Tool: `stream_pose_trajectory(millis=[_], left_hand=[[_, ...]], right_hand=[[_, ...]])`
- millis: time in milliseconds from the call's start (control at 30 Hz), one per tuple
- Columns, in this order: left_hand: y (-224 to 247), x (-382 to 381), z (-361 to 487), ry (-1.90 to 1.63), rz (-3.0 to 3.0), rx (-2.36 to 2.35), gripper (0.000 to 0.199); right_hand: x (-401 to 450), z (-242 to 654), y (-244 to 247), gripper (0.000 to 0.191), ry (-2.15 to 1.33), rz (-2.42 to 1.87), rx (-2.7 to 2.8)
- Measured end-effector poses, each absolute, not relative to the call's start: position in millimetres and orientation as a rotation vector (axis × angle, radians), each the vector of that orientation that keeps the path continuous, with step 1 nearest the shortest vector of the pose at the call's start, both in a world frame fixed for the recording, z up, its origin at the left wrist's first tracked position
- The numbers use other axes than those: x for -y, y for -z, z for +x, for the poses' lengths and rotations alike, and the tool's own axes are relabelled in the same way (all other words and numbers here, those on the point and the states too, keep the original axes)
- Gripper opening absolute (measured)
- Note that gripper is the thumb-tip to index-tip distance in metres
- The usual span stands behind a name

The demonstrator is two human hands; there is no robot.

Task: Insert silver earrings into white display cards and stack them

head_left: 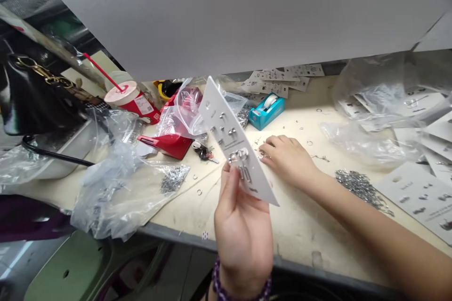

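Note:
Upright and tilted, a white jewellery card (235, 146) with several small metal earrings on it is held in my left hand (243, 225), thumb on its front and fingers behind. A purple beaded bracelet circles that wrist. My right hand (287, 157) rests palm down on the table (296, 244), behind and to the right of the card. Its fingertips touch small metal pieces (260, 153); whether any are gripped cannot be made out. Right of that forearm lies a pile of small silver parts (360, 188).
A teal tape dispenser (266, 112) stands behind my right hand. Carded earrings (420, 197) and plastic bags lie at the right. To the left are a red cup (132, 99) with a straw, a red tool (171, 145), keys (204, 151) and a plastic bag (116, 193).

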State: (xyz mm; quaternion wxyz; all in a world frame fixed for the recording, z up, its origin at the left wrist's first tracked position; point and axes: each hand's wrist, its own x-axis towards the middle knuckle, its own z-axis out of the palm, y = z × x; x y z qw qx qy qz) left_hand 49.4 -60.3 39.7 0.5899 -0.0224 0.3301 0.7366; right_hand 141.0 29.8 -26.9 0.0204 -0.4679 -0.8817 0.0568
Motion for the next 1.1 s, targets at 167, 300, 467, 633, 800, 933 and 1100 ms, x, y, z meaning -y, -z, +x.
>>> stream_pose_trajectory(millis=[167,300,467,633,800,933,1100], left_hand=[[-43.3,75.3,60.8,-1.614,-0.06,-0.716,0.015],[-45.9,83.7,57.4,-1.613,-0.057,-0.714,0.018],[-51.2,86.9,50.7,-1.643,-0.044,-0.703,0.016],[-53.7,88.3,47.0,-1.672,-0.035,-0.693,0.011],[-53.7,90.3,42.0,-1.671,-0.09,-0.666,0.009],[-54.8,92.2,41.4,-1.688,-0.082,-0.696,0.008],[-55.8,92.9,42.4,-1.675,-0.067,-0.698,0.007]], right_hand=[[-33.0,139.4,26.2,0.021,-0.197,-1.462,2.713],[-33.5,138.9,28.4,0.019,-0.192,-1.465,2.69],[-31.8,135.4,30.0,0.023,-0.215,-1.467,2.628],[-29.9,138.4,31.9,0.022,-0.3,-1.479,2.513],[-30.4,156.5,31.8,0.019,-0.478,-1.45,2.319],[-26.3,169.0,27.9,0.023,-0.901,-1.352,1.977],[-26.6,173.9,32.5,0.023,-1.037,-1.359,1.8]])
